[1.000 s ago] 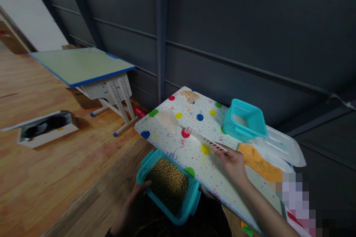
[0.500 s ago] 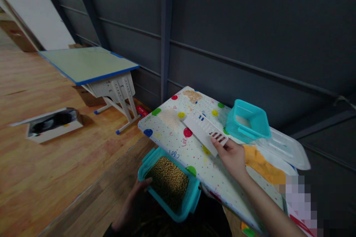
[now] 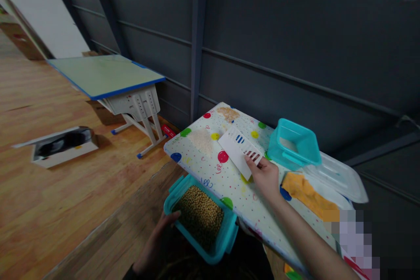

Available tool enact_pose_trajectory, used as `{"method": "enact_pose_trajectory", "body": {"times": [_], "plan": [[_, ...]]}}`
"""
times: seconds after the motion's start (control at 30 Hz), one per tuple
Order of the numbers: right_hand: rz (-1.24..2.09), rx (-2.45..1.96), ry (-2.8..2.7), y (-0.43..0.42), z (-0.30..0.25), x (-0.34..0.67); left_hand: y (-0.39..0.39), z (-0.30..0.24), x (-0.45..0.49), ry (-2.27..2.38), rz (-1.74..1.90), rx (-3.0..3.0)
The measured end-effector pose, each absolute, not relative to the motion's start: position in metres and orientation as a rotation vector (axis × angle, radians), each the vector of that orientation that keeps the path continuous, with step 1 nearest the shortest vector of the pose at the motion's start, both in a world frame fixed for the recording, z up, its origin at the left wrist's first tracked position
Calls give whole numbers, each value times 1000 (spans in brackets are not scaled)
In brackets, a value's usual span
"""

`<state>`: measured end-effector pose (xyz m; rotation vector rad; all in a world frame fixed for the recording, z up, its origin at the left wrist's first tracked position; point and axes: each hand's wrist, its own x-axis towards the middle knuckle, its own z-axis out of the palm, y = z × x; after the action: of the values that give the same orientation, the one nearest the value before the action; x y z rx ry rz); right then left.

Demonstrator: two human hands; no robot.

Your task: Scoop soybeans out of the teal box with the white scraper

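My left hand (image 3: 160, 229) grips the near left rim of a turquoise container (image 3: 232, 232), thumb over the edge; it is tilted below the table's front edge. Yellowish soybeans (image 3: 203, 210) fill much of it. In my right hand (image 3: 265, 177) is a flat white slotted plate (image 3: 236, 151), pinched at its slotted end and held over the table. Left of the plate lies a patch of white grains (image 3: 201, 141), and behind it a tan heap of grains (image 3: 228, 113). A second turquoise container (image 3: 293, 144) stands open beyond my right hand, with something whitish at its bottom.
The table (image 3: 193, 164) has a balloon-print cover. To its right lie an orange cloth (image 3: 305, 190) and a clear lid (image 3: 344, 177). A dark panelled wall (image 3: 295, 43) runs behind. Leftward stand a green-topped desk (image 3: 108, 74) and an open white box (image 3: 65, 151) on the floor.
My right hand has drawn the white slotted plate slightly left and turned its broad face more toward me. The left hand and the soybean container have hardly moved.
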<state>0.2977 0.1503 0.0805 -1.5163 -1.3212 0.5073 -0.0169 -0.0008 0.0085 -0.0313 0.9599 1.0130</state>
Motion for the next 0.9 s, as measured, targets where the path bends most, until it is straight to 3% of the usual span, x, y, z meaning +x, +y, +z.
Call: {"method": "enact_pose_trajectory", "body": {"times": [0.4, 0.9], "plan": [[436, -1488, -1372, 191, 83, 320, -1, 2, -15, 939, 1019, -21], [329, -1371, -1972, 235, 122, 301, 0, 11, -14, 954, 994, -70]]}}
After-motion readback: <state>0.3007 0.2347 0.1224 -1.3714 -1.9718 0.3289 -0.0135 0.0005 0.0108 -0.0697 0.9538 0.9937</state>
